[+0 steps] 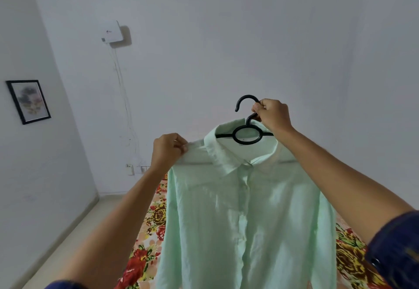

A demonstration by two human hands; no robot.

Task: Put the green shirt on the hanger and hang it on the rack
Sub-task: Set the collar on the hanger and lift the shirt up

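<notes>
I am looking at a pale wall [226, 39] filling most of the view, with a bed [147, 243] in a red and yellow floral cover lying below it. The green shirt [238, 220] is hanging in mid-air in front of me, above the bed, buttoned front facing me, collar up, its hem running out of the bottom edge. The black hanger [247, 137] is sitting inside the collar, its oval neck showing in the opening and its hook rising clear above the fabric. My right hand [273, 116] is gripping the stem of the hanger just under the hook, fingers curled tight round it, carrying the shirt's weight. My left hand [169, 150] is pinching the shirt's shoulder seam beside the collar, thumb and fingers closed on the cloth. Dark blue sleeves are showing at both forearms. On the side wall a black picture frame [28, 101] is hanging; a white box [111, 32] is mounted higher up, a thin cable trailing down from it
</notes>
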